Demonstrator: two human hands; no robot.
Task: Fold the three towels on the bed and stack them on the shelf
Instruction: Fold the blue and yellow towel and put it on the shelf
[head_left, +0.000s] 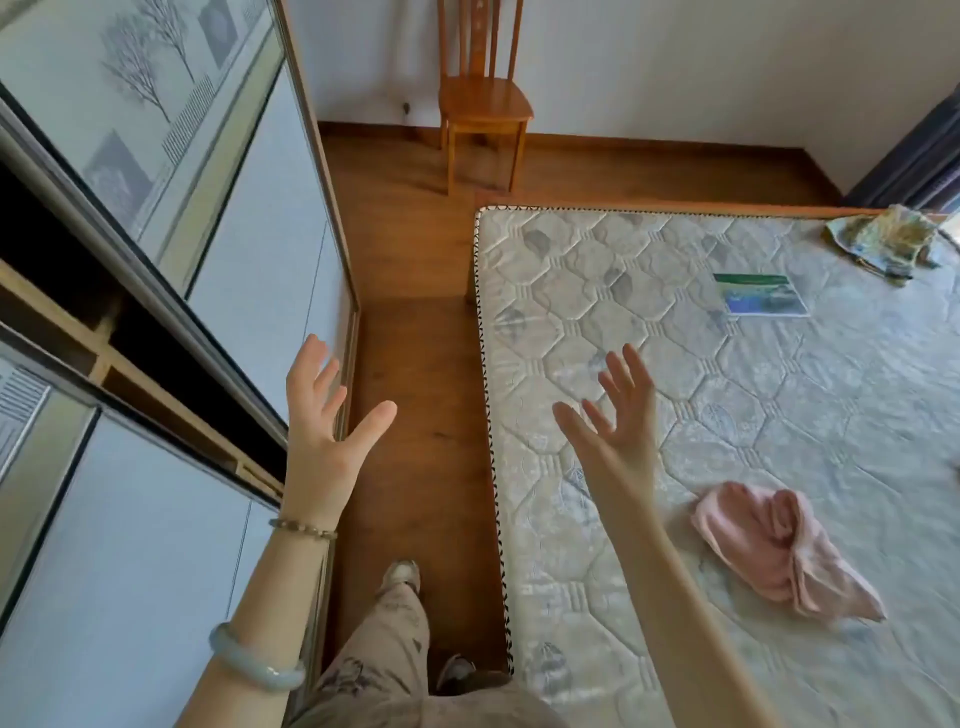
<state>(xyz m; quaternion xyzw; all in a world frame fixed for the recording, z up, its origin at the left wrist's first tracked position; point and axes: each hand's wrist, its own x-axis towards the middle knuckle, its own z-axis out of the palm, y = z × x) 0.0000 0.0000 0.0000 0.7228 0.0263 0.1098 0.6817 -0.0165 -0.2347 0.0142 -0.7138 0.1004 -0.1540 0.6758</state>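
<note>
A crumpled pink towel lies on the bare quilted mattress at the lower right. A crumpled green and yellow patterned towel sits at the mattress's far right corner. My left hand is raised over the floor gap beside the wardrobe, fingers spread, holding nothing. My right hand is raised over the mattress's left side, fingers spread and empty, left of the pink towel. The wardrobe's dark open shelf shows on the left between sliding doors.
A wooden chair stands against the far wall. A printed label lies flat on the mattress. A narrow strip of wooden floor runs between wardrobe and bed, where my legs and shoes stand. A dark curtain hangs at the far right.
</note>
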